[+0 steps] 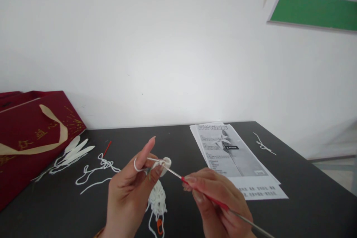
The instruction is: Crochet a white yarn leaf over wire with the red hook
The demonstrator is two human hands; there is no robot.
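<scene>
My left hand [129,189] pinches a small white crochet piece [167,162] between thumb and fingers, its index finger raised with white yarn [136,165] looped round it. In my right hand [220,200] is a crochet hook [220,203] with a red grip and a metal shaft. The hook's tip meets the white piece at the left fingertips; the exact stitch is too small to make out. Below the left hand hangs or lies a bundle of white crochet work [158,199], with an orange stitch marker [159,226] at its lower end.
A dark red gift bag [33,130] with a beige ribbon stands at the left. Beside it lie white petal-shaped pieces [74,153], loose white yarn [86,173] and a red needle-like stick [107,148]. Printed sheets [237,156] lie right of centre; a short knotted yarn [263,145] lies farther right.
</scene>
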